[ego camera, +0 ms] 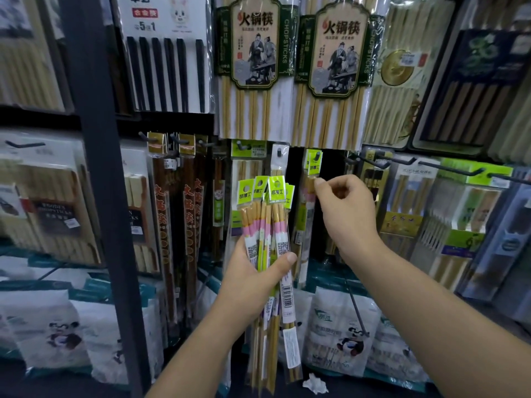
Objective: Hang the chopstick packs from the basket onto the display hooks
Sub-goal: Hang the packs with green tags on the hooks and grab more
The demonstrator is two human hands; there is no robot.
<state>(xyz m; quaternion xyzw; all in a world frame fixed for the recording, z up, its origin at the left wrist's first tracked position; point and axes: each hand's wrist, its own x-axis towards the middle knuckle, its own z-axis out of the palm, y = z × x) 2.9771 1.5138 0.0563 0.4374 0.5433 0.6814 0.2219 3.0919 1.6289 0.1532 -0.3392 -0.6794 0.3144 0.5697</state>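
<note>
Gripping the fanned chopstick packs (265, 222), the left hand (253, 280) could drop one; the right hand (344, 214) pinches the hung pack (314, 168), which may slip off its hook (317, 155).

One camera on the person's head — it faces a shop wall of chopsticks.
It looks straight ahead and a bit down, very close to the hooks (448, 168). Both arms come up from the bottom edge — the left hand (253, 271) with its packs (267, 214) sits in the middle, and the right hand (344, 214) is at a hung pack (314, 165). The wide view bends the dark post (97, 168) on the left.
</note>
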